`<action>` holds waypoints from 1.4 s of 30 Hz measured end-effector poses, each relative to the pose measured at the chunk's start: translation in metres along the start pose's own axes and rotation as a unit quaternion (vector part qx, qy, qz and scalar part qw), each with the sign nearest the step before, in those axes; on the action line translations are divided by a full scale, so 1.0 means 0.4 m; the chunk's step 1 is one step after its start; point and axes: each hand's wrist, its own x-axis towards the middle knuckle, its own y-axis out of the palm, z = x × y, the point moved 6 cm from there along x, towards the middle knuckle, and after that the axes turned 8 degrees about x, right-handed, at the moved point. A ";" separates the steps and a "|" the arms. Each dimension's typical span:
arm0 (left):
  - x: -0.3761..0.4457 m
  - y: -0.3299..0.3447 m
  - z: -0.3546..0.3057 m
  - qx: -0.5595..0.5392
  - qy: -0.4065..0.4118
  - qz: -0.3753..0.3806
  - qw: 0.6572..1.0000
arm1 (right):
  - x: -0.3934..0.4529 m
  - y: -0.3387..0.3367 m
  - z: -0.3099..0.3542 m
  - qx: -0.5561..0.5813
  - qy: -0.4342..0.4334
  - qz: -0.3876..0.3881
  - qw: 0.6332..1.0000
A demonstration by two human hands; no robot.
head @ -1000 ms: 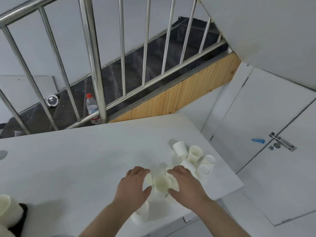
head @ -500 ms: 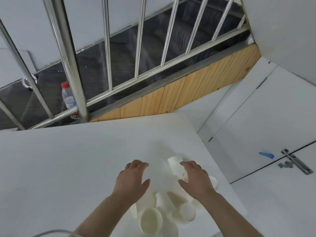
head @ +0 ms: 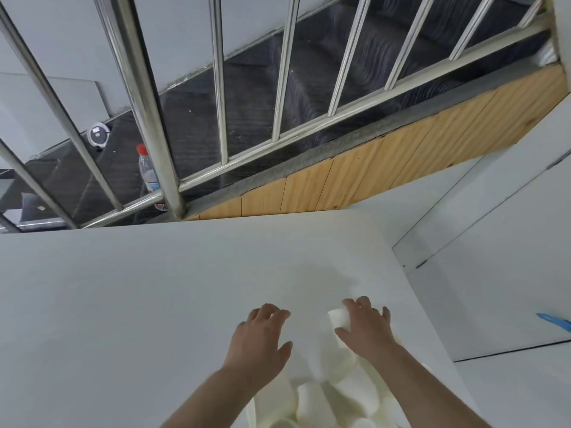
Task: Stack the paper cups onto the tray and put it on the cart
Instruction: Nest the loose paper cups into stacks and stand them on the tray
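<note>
Several white paper cups lie tumbled in a pile at the near edge of the white table, partly cut off by the bottom of the view. My left hand rests palm down with fingers apart at the far left side of the pile, holding nothing. My right hand curls over the far right side, with one cup on its side caught between its thumb and forefinger. No tray or cart is in view.
The table's right edge drops off close to my right hand. Behind the table rise a steel stair railing, dark stairs and a wood panel. A water bottle stands on a step. A white door with a blue tag is at the right.
The scattered upright cups have been drawn toward me into a toppled pile. Both hands have come nearer with them, and the view has tilted upward.
</note>
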 end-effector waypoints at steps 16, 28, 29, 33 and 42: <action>0.030 0.029 0.031 0.015 -0.039 0.014 0.999 | -0.025 -0.003 0.098 0.165 -0.161 -0.044 0.972; 0.040 0.053 0.002 0.029 -0.018 0.043 0.999 | -0.070 0.017 0.076 0.174 -0.203 -0.017 0.963; 0.046 0.056 -0.012 0.031 -0.010 0.044 0.999 | -0.077 0.011 0.064 0.177 -0.201 -0.022 0.963; 0.074 0.072 -0.080 0.052 0.030 0.051 0.997 | -0.103 -0.016 0.001 0.184 -0.177 -0.053 0.965; 0.124 0.126 -0.181 0.127 0.084 0.088 0.984 | -0.131 -0.018 -0.162 0.111 -0.016 -0.059 0.992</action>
